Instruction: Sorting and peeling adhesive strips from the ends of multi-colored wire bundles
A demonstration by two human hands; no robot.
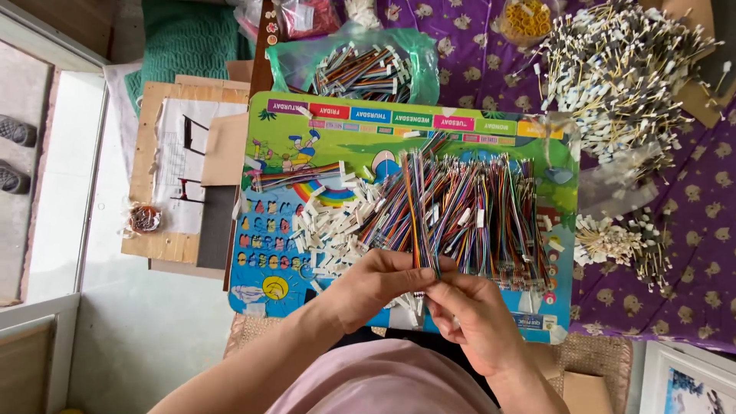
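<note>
Your pink-clad chest [383, 379] fills the bottom of the view, forearms reaching up from it to meet over a bright children's activity board [291, 123]. Your left hand [376, 284] and your right hand [479, 318] come together at the board's near edge, the fingertips of both pinched on a thin bundle of multicoloured wires [420, 207] that runs straight up and away from you. The left thumb and forefinger clasp the bundle's near end; the right fingers curl around it just beside them, the two hands touching.

The held bundle lies across a broad heap of striped wire harnesses [483, 211] spread over the middle and right of the board. Just left of that heap, a scatter of small white plastic connectors [330, 230] covers the board's cartoon pictures, with a smaller wire bunch [295, 176] above them.

Beyond the board, a green plastic bag [364, 69] holds more wire sets. To the right, on a purple patterned cloth [690, 207], sits a large pile of white-tipped dark leads [621, 69], and a smaller cluster of them [621, 241] near the board's right edge. A low wooden table [157, 245] with a printed sheet on it stands at left.
</note>
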